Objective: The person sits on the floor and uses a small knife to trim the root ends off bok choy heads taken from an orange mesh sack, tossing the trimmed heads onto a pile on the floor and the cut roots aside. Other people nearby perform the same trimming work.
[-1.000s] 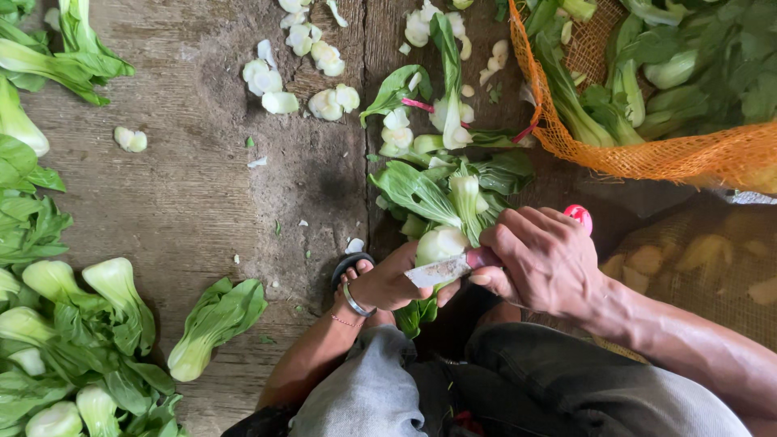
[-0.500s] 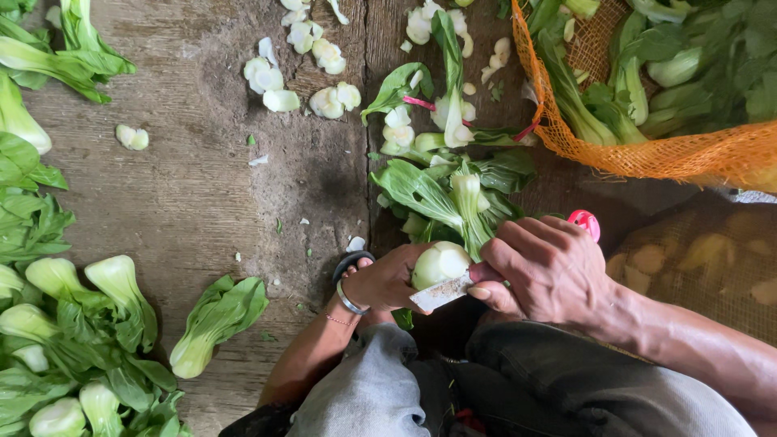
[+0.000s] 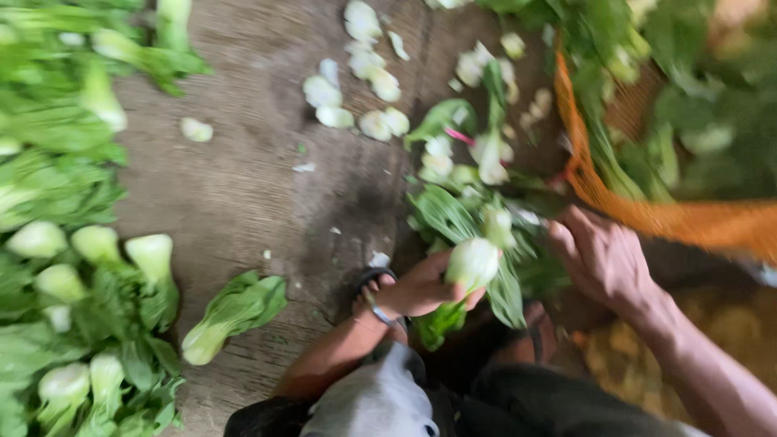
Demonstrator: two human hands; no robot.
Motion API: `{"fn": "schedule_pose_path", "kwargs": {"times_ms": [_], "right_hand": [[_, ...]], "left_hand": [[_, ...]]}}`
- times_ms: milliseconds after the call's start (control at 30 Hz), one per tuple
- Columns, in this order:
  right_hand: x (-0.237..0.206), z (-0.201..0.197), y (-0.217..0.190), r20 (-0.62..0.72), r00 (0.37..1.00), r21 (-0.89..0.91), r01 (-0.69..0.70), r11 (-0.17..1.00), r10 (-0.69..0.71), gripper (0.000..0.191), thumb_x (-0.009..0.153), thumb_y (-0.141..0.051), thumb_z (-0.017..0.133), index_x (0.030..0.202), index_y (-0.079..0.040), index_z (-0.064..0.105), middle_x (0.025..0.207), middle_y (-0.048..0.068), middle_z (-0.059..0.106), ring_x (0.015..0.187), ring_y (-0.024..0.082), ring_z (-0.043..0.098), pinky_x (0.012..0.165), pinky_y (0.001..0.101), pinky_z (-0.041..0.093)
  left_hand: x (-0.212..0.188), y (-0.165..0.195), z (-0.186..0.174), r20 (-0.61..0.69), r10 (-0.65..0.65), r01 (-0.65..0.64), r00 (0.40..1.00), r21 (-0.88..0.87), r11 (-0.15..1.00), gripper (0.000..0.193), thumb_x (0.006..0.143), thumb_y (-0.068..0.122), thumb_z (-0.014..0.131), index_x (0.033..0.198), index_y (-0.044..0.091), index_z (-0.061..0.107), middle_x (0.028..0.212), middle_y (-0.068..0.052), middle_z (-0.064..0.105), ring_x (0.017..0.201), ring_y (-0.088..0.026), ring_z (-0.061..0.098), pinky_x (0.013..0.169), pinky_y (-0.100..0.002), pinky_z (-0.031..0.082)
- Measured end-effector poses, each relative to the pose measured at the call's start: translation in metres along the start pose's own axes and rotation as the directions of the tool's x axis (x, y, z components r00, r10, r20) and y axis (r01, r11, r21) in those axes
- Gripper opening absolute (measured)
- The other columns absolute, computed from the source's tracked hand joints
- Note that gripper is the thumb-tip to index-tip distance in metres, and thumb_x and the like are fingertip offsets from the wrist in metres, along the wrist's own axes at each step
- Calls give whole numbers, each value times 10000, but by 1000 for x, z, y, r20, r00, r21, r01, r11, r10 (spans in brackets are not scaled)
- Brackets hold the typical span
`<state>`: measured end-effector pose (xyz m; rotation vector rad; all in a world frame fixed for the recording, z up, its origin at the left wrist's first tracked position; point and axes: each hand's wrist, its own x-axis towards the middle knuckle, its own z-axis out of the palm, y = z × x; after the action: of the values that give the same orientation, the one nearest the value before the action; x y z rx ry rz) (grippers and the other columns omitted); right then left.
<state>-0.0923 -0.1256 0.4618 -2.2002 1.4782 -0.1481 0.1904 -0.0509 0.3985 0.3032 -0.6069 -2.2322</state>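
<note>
My left hand (image 3: 417, 290) grips a bok choy (image 3: 473, 263) by its pale base, with the leaves hanging down towards my lap. A dark band sits on that wrist. My right hand (image 3: 603, 259) is a little to the right, apart from the bok choy, beside the orange net sack (image 3: 647, 214). Its fingers are curled, and the blur hides most of the small knife in them. A heap of cut leaves and stems (image 3: 461, 174) lies just beyond both hands on the rough wooden surface (image 3: 243, 186).
Several trimmed bok choy (image 3: 97, 267) are piled along the left edge, and one (image 3: 231, 311) lies alone nearer my left arm. White stem trimmings (image 3: 356, 105) are scattered at the top centre. The net sack at the right holds more greens (image 3: 704, 105).
My right hand has pulled away to the right from the bok choy base it was cutting. My left hand still holds the bok choy. The view has swung and blurred.
</note>
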Motion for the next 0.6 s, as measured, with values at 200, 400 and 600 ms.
{"fn": "schedule_pose_path", "kwargs": {"times_ms": [200,400,600], "right_hand": [[1,42,63,232,939,-24,-256,966,255,239,1049,-298,557,1037,-64,604,763,221,672,794,473,660,684,549,515],[15,74,154,44,784,-109,620,777,-620,695,758,-48,649,1431,-18,479,969,154,680,804,295,732,668,400,599],[18,101,177,-13,784,-168,610,774,-621,696,743,-24,665,1427,-52,539,892,109,701,726,249,720,634,411,587]], "left_hand": [[-5,-54,-50,-611,-212,186,763,-106,977,196,974,198,674,1096,62,603,887,-60,665,767,-192,702,667,-359,566],[-28,91,-48,-832,31,124,554,120,985,279,964,311,549,934,60,667,740,-75,696,667,-198,687,625,-354,566],[-82,300,-3,-302,952,-812,-42,566,144,564,1001,341,599,1444,94,352,1321,-164,600,1149,-274,682,1028,-379,593]]}}
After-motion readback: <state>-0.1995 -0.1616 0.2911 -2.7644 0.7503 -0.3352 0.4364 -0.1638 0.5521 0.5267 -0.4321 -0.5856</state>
